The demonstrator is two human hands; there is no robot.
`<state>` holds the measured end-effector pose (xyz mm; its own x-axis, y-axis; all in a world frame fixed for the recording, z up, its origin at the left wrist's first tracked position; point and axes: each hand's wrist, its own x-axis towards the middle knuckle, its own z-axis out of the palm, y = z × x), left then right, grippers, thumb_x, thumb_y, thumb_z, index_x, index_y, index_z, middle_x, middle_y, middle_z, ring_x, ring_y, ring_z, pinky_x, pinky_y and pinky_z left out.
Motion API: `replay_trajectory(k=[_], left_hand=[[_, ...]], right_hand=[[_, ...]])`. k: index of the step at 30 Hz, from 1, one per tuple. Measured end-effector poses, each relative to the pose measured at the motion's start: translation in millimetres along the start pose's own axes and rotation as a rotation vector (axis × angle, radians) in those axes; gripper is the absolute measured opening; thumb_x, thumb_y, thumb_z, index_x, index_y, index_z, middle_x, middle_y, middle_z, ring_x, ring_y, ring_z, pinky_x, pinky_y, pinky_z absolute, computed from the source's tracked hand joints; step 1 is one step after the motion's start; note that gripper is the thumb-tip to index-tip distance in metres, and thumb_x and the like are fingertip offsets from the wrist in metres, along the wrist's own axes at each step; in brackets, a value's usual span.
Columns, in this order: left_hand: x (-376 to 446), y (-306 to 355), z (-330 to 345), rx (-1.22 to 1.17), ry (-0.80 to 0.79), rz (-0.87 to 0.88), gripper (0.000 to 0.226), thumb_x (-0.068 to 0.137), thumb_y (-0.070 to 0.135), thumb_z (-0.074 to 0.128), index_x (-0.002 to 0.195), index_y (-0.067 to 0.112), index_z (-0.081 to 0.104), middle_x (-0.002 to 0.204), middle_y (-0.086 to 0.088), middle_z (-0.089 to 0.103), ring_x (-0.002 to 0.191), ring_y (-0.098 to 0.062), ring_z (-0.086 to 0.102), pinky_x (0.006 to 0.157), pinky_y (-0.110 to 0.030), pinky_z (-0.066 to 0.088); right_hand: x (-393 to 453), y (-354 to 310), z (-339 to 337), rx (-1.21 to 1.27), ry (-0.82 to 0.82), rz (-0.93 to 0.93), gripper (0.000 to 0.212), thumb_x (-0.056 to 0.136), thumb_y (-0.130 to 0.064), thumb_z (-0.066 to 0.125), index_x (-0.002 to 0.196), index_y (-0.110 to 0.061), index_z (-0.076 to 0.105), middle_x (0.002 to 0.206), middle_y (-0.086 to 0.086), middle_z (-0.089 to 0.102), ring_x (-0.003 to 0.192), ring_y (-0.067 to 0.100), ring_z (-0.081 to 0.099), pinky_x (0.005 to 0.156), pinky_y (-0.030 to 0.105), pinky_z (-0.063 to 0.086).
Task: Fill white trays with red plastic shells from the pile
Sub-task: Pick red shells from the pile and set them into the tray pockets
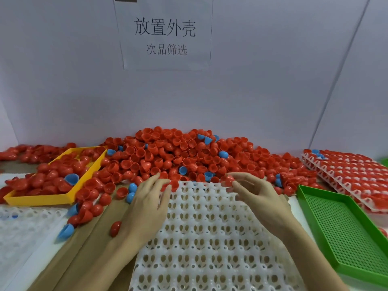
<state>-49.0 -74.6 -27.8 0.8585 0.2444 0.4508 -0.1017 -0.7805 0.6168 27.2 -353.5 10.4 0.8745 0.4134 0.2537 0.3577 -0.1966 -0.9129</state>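
Fingers (162, 181) of the left hand (147, 204) are laid nearly straight over the far edge of the white tray (210, 238), their tips set among red shells at the foot of the pile (178, 156); nothing is seen to be gripped. On the right hand (256, 194) the fingers are loosely curled, and a red shell (227, 180) is seen at their tips, though whether it is pinched or only touched cannot be told. The pile is found directly beyond both hands, touching the tray's far edge. The tray's pockets near the hands are seen unfilled. The hands are about equally near; the next shell is judged to lie just ahead of the fingertips, to be drawn back towards the person.
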Motion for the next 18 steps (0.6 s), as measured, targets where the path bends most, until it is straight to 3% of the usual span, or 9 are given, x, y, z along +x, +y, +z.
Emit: replay_trajectory(k=[4,7,9,13,16,18], left_hand=[[-9,31,-10,-0.015,0.05,0.345,0.025,0.102,0.035,0.057,0.123,0.026,0.068,0.122,0.019,0.063,0.12,0.002,0.054,0.104,-0.024,0.047],[-23,60,-5,-0.228,-0.091,0.373,0.033,0.097,0.048,0.065,0.128,0.036,0.062,0.121,0.026,0.063,0.116,0.004,0.059,0.099,-0.017,0.047],[-31,72,1,-0.295,-0.083,0.368,0.032,0.094,0.041,0.072,0.125,0.035,0.064,0.115,0.023,0.066,0.107,0.0,0.065,0.091,-0.018,0.051],[-21,69,-9,-0.366,0.034,0.26,0.024,0.09,0.022,0.078,0.112,0.03,0.075,0.099,0.02,0.073,0.093,-0.002,0.071,0.078,-0.013,0.054],[4,37,-41,-0.2,0.222,0.173,0.026,0.088,0.019,0.079,0.113,0.024,0.076,0.098,0.018,0.074,0.088,0.0,0.07,0.077,-0.013,0.056],[18,2,-69,-0.015,0.381,0.124,0.025,0.089,0.013,0.077,0.114,0.014,0.075,0.104,0.005,0.075,0.087,-0.007,0.071,0.077,-0.019,0.056]], right_hand=[[-13,-21,7,0.065,-0.093,0.008,0.023,0.1,-0.034,0.063,0.121,-0.039,0.072,0.117,-0.003,0.077,0.111,0.014,0.071,0.091,0.019,0.054],[-22,-36,12,0.032,-0.157,-0.003,0.02,0.1,-0.027,0.066,0.115,-0.035,0.075,0.104,-0.004,0.08,0.096,0.006,0.074,0.08,0.011,0.053],[-27,-41,16,0.013,-0.197,0.004,0.019,0.098,-0.024,0.068,0.114,-0.029,0.075,0.096,-0.003,0.081,0.085,0.002,0.074,0.074,0.009,0.051],[-29,-42,16,0.008,-0.221,0.04,0.024,0.101,-0.023,0.062,0.124,-0.022,0.07,0.103,0.001,0.08,0.096,0.015,0.076,0.083,0.022,0.058],[-26,-36,10,0.021,-0.128,0.07,0.024,0.101,-0.025,0.059,0.121,-0.022,0.072,0.1,0.004,0.08,0.096,0.02,0.076,0.088,0.033,0.061],[-25,-32,8,0.052,-0.093,0.102,0.025,0.099,-0.027,0.06,0.116,-0.018,0.075,0.098,0.008,0.08,0.095,0.024,0.076,0.091,0.042,0.06]])
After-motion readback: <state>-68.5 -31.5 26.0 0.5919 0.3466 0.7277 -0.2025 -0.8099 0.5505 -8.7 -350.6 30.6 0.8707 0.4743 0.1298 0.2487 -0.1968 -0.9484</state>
